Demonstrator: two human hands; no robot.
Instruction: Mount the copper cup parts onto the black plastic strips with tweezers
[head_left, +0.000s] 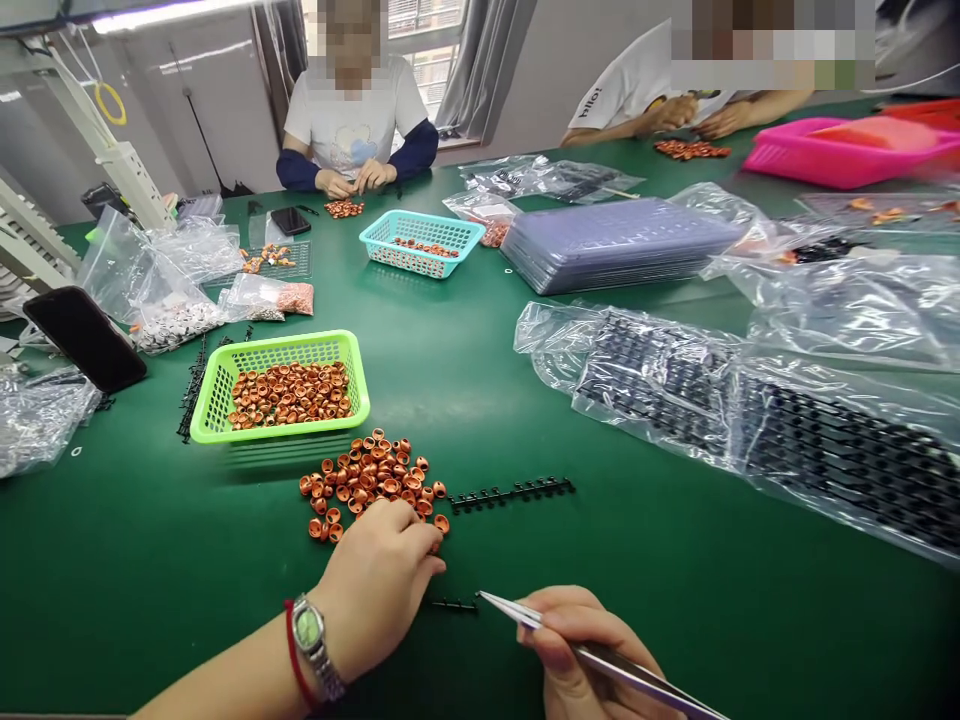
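Observation:
My left hand, with a watch at its wrist, is at the near right edge of a pile of small copper-coloured cups. Its fingers curl downward and mostly hide what is under them. Metal tweezers are gripped in my right hand, their tips pointing left. Just beyond those tips lies the end of a thin black plastic strip, partly covered by my left hand. Another black strip with short side pegs lies to the right of the pile.
Behind the pile stands a green basket with more copper cups. Bags of black strips cover the right side. Farther back are stacked clear trays, a blue basket and a pink basket. A phone leans at left. Two people work opposite.

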